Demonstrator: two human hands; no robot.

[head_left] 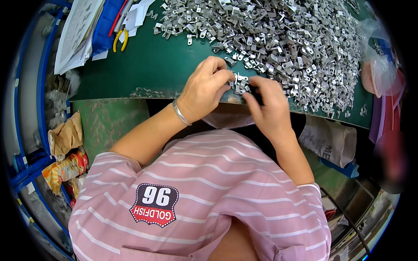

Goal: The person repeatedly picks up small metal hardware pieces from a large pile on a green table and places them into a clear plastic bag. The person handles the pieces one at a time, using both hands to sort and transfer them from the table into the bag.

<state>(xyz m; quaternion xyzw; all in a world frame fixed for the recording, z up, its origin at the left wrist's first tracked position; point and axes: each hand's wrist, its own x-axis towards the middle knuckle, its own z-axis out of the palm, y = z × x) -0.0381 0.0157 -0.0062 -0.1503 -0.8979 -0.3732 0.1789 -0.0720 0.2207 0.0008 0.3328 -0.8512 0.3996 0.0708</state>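
Observation:
Small bent metal brackets with holes lie in a little cluster at the table's near edge, between my two hands. My left hand, wearing a silver bangle on its wrist, is closed, thumb and fingers drawn together at the cluster's left side. It seems to pinch a bracket there, though its fingertips partly hide it. My right hand is at the cluster's right side, thumb and forefinger apart and slightly blurred. Just beyond both hands spreads a large heap of the same brackets.
The green table has a worn near edge. Yellow-handled pliers, a blue tray and papers are at the far left. A pink container with clear plastic stands right. Blue shelving rises at left; a whitish bag hangs below right.

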